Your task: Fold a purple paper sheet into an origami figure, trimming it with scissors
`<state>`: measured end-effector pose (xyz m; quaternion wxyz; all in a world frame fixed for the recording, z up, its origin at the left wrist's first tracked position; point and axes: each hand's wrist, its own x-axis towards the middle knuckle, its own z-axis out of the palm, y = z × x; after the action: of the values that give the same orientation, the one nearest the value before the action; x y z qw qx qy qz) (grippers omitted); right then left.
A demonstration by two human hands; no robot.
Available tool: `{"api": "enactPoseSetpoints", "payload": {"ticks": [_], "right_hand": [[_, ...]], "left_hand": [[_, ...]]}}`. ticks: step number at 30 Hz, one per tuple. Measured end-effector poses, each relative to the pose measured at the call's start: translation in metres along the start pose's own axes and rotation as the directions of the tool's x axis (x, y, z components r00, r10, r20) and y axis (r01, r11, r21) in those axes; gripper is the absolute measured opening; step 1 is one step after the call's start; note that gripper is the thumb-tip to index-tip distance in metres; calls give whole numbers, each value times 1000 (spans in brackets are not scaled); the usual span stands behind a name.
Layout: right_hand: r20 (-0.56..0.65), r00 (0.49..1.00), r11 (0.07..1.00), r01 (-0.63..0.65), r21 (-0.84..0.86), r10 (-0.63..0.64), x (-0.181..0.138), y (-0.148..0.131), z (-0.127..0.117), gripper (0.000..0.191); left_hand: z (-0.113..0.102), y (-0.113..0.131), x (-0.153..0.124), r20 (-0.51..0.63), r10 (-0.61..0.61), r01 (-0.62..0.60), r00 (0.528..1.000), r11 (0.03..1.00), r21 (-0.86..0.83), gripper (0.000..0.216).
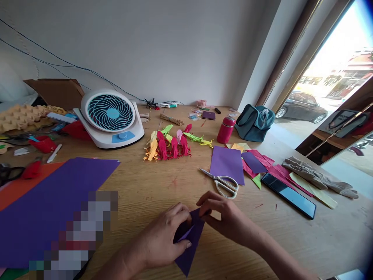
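Note:
Both of my hands hold a small folded piece of purple paper (190,241) just above the wooden table (163,186) near its front edge. My left hand (166,237) curls its fingers round the paper's left side, thumb pressed on a fold. My right hand (224,216) pinches the paper's top corner with its fingertips. The lower point of the paper sticks out below my left hand.
White-handled scissors (223,182) lie just beyond my hands. A purple sheet (226,163), paper scraps (262,163) and a black phone (288,194) lie right. Folded coloured paper figures (169,146), a white desk fan (109,116), red flask (225,130), teal bag (253,122) stand further back. Large purple sheets (52,202) lie left.

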<state>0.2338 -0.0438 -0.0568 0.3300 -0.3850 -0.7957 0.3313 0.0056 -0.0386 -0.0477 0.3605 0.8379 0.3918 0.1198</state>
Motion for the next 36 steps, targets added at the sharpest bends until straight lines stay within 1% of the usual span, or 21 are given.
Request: {"api": "enactPoseSetpoints", "payload": {"ticks": [2, 4, 6, 7, 9, 11, 15, 17, 20, 23, 25, 27, 30, 32, 34, 36], "right_hand": [[2, 1000, 1000, 18, 7, -18, 18, 5, -8, 14], [-3, 1000, 999, 12, 36, -12, 31, 12, -12, 12], [-23, 1000, 994, -3, 113, 6, 38, 21, -13, 9], [-36, 999, 986, -17, 167, 24, 39, 25, -12, 7], [-47, 997, 960, -51, 277, 67, 37, 34, -10, 7], [-32, 994, 937, -86, 340, 103, 33, 40, -8, 9], [18, 992, 923, -126, 363, 128, 28, 45, -8, 7], [33, 991, 922, -136, 361, 133, 27, 46, -10, 7], [49, 990, 921, -143, 362, 135, 27, 45, -12, 5], [75, 990, 919, -138, 370, 119, 27, 42, -11, 3], [75, 992, 923, -119, 365, 98, 27, 38, -10, 2], [56, 995, 931, -97, 352, 83, 26, 33, -7, 2], [17, 997, 938, -77, 338, 76, 27, 24, -3, 3], [-9, 997, 940, -66, 334, 73, 27, 20, 0, 3], [-37, 997, 944, -56, 324, 72, 27, 17, 3, 2], [-74, 995, 952, -39, 303, 65, 27, 15, 5, 3]], "left_hand": [[-6, 0, 9, -32, -15, 14, 999, 1000, -13, 22], [-7, -2, 20, -113, -20, 17, 993, 999, -28, 17], [-5, -5, 30, -177, -25, 15, 984, 998, -56, 10], [-4, -7, 33, -186, -29, 15, 982, 997, -75, 7], [-2, -12, 39, -170, -42, 21, 985, 992, -122, 5], [-2, -17, 41, -134, -69, 44, 989, 983, -176, 6], [-1, -24, 40, -42, -109, 94, 993, 958, -270, 10], [-1, -24, 38, -26, -122, 110, 992, 954, -278, 11], [-7, -22, 34, -16, -133, 125, 991, 964, -233, 7], [-17, -16, 29, 26, -114, 117, 993, 980, -163, 2], [-21, -11, 25, 27, -93, 95, 995, 989, -111, 8], [-22, -7, 22, -13, -74, 73, 997, 996, -50, 11], [-19, -1, 21, -69, -69, 72, 995, 997, 41, 7], [-17, 2, 21, -100, -54, 64, 994, 993, 98, 10], [-16, 5, 23, -136, -13, 35, 991, 986, 162, 14], [-14, 9, 24, -180, 35, 15, 983, 963, 269, 17]]}}
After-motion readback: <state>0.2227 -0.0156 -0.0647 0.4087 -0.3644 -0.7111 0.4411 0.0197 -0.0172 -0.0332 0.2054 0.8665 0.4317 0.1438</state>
